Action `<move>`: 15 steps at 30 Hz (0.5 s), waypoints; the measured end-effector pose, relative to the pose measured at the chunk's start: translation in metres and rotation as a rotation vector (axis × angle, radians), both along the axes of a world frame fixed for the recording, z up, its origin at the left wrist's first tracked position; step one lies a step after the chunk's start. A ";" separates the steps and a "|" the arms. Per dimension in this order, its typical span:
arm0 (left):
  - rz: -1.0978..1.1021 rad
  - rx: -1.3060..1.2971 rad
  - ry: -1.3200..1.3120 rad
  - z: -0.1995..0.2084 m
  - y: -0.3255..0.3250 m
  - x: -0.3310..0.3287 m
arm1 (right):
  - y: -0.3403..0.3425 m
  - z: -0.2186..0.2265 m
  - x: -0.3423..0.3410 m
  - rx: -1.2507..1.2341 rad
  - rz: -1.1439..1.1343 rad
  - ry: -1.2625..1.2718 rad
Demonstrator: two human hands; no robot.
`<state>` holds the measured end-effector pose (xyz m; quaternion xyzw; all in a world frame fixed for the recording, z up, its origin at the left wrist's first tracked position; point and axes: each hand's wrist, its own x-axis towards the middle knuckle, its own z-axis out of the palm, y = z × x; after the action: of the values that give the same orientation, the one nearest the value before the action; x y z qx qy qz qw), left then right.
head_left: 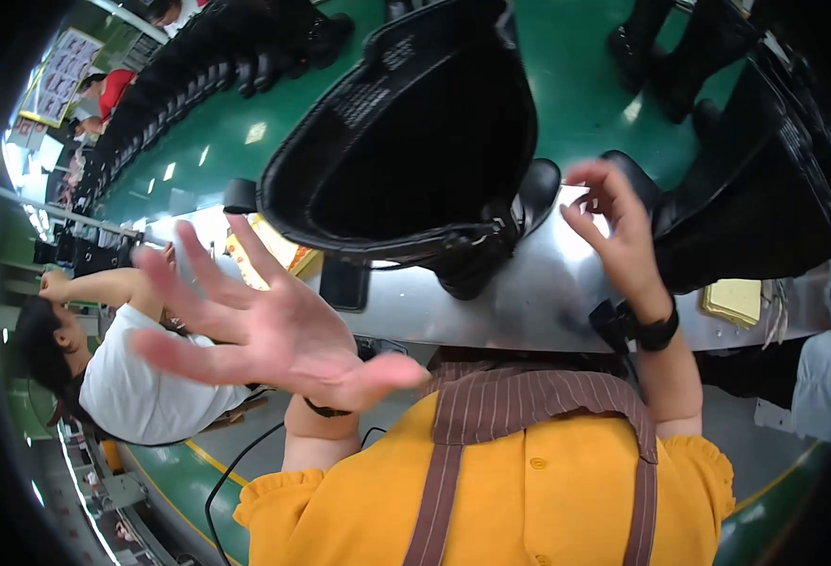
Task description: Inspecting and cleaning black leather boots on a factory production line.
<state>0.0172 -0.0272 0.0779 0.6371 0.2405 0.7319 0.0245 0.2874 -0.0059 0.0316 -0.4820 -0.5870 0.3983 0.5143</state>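
A tall black boot stands on the metal table, its wide open shaft turned up toward me. My left hand is raised in front of the shaft's left side, palm showing and fingers spread, holding nothing. Right of the boot, above the table, is my right hand; its fingers are bent, with a gap between thumb and forefinger and nothing visible in them. More black boots stand close to the right of that hand.
The shiny metal table holds a dark phone-like slab and a yellow pad stack. A person in a white shirt sits at left. Boots line up in a long row beyond. A black cable hangs at lower left.
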 end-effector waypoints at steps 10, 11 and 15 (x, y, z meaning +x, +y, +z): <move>-0.491 -1.160 0.140 -0.135 -0.001 0.033 | -0.018 -0.087 -0.039 -0.302 0.095 -0.205; -0.440 -1.127 0.117 -0.136 -0.001 0.034 | -0.015 -0.087 -0.036 -0.423 0.213 -0.198; -0.370 -1.125 0.175 -0.132 -0.004 0.036 | -0.009 -0.087 -0.033 -0.651 0.398 0.220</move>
<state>0.0535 -0.0316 -0.0541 0.6156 0.4772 0.4205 0.4653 0.2548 -0.0149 -0.0555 -0.4514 -0.4533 0.7047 0.3070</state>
